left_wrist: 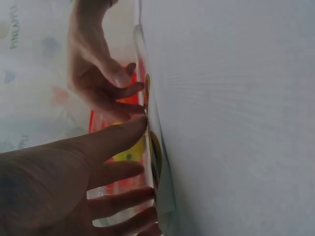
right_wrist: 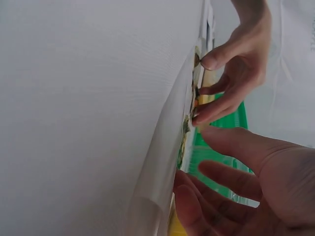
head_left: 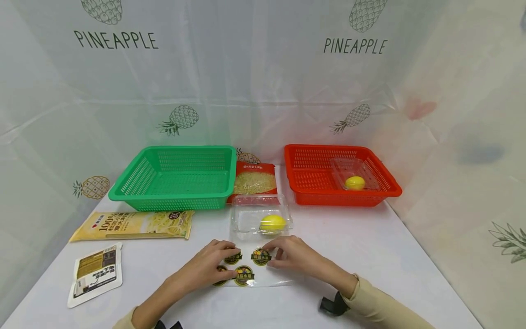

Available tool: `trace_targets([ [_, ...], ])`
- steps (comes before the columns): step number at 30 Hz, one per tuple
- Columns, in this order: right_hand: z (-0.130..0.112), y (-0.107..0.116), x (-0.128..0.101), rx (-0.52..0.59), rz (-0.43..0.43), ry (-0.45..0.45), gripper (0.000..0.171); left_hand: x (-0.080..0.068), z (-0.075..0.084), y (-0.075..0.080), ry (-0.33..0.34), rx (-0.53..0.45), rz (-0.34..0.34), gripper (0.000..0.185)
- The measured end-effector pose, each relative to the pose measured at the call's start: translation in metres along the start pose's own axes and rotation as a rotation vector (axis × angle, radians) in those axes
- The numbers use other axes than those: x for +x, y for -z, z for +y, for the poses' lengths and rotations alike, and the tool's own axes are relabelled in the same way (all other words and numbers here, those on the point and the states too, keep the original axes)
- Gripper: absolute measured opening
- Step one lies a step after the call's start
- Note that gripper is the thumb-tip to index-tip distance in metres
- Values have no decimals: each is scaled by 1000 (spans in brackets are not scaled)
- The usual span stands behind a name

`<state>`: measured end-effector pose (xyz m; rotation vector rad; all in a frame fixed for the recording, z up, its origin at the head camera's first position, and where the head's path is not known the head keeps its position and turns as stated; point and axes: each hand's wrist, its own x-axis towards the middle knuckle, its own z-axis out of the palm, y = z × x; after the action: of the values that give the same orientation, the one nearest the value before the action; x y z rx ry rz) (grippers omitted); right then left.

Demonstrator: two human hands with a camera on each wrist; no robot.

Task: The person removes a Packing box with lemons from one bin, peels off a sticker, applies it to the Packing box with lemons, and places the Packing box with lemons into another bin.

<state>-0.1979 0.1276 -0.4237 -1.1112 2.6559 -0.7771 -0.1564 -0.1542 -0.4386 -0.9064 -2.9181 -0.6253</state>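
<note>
A clear sheet (head_left: pixel 275 278) with several round black-and-gold fruit stickers lies on the white table. My left hand (head_left: pixel 205 266) rests on its left side, fingers spread and fingertips down among the stickers. Over the upper right sticker (head_left: pixel 261 257) is my right hand (head_left: pixel 297 257), its fingertips and thumb at the sticker's edge, with a gap between thumb and fingers. In the right wrist view the sheet's near edge (right_wrist: pixel 157 172) curls up a little. Just beyond the sheet stands an open clear plastic box (head_left: pixel 248 218) with a yellow lemon (head_left: pixel 273 223) in it.
A green basket (head_left: pixel 176 204) stands at the back left. The red basket (head_left: pixel 328 199) at the back right holds another clear box (head_left: pixel 343 167) with a lemon (head_left: pixel 355 183). A red-edged pasta bag (head_left: pixel 255 182), a yellow noodle pack (head_left: pixel 131 225) and a white pouch (head_left: pixel 96 274) lie around.
</note>
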Motion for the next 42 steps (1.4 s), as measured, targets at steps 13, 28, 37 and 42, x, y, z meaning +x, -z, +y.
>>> trace_targets([
  [13,-7,-10,7,-100,35,-9,30,0,14,3,7,82,-70,54],
  [28,-5,-13,12,-104,44,-4,26,-1,18,2,33,69,-59,56],
  [37,-6,-14,12,-54,50,-54,31,-2,19,0,37,79,-48,56],
  [42,-6,-15,12,-32,60,-65,29,-1,18,0,37,81,-46,55],
])
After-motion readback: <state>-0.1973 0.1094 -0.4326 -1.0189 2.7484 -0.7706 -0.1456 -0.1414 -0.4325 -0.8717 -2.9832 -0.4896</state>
